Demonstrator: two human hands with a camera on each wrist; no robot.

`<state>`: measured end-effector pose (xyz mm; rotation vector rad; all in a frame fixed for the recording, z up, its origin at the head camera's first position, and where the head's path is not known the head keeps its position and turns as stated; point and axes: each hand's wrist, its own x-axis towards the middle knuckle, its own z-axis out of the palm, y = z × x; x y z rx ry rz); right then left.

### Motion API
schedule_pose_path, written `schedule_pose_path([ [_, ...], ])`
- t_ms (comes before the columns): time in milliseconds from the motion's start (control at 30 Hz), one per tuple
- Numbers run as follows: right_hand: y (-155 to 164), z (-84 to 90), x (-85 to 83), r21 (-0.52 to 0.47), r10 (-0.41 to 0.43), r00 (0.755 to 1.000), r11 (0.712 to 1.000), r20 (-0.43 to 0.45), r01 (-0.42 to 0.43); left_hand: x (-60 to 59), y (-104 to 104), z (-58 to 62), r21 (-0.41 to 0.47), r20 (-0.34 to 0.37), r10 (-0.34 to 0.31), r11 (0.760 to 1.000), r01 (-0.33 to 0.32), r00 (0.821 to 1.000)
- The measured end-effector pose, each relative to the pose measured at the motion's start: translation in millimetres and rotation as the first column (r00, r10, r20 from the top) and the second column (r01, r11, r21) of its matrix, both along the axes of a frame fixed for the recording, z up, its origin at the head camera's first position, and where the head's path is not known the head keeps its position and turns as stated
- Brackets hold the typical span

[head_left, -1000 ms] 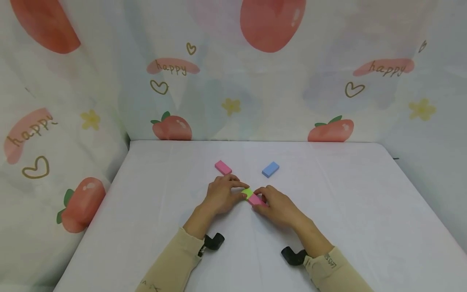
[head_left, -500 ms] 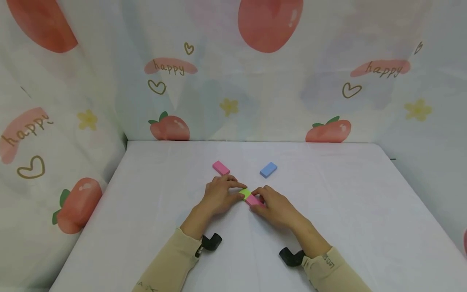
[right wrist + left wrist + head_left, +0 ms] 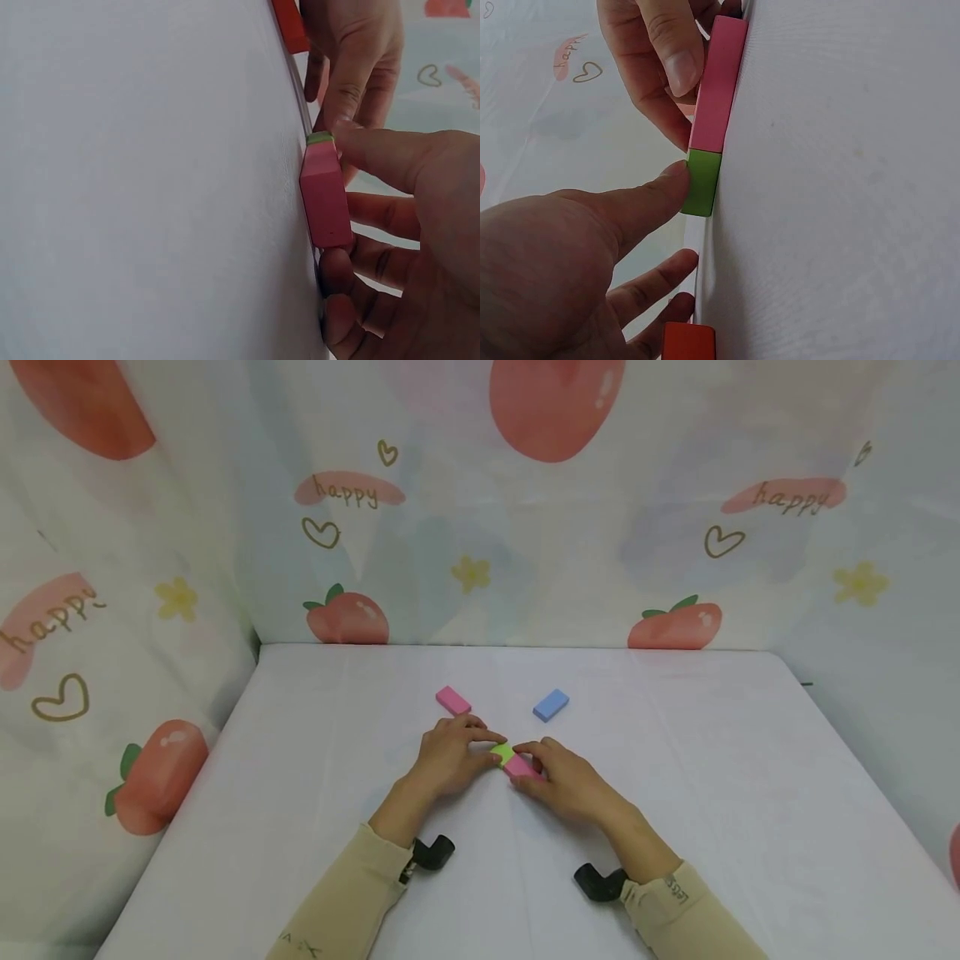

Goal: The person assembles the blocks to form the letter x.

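One green block (image 3: 703, 184) in left grip (image 3: 450, 758), pink block (image 3: 521, 767) in right (image 3: 568, 783)

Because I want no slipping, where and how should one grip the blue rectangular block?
Probably pinch the blue rectangular block mid-length across its long sides, with the right hand from above: it lies flat, narrow, with nothing touching it.

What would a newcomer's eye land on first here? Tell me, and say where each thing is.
Probably the bright green block and the pink block set end to end on the white table, pinched by the left hand and right hand respectively. Next, the blue block lying apart beyond them. Then the big red fruit printed at the backdrop's top.
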<state>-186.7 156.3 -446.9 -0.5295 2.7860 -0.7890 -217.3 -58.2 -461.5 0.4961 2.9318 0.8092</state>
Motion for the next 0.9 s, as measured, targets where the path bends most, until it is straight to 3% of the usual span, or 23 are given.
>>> schedule_pose_path([
  [367,4.3,0.1,-2.2,-0.035,0.005,0.999,0.999,0.052,-0.003,0.8,-0.1,1.5,0.017,0.013,0.0,1.0,0.0,1.0],
  [600,7.1,-5.1,-2.8,-0.037,0.034,0.999,0.999,0.0,-0.034,1.0,-0.6,0.2,0.017,0.007,-0.008,1.0,0.008,1.0],
  [900,6.2,-4.3,-4.5,-0.026,0.045,0.999,0.999,0.021,-0.045,0.5,-0.3,1.0,0.006,0.011,-0.008,1.0,0.008,1.0],
])
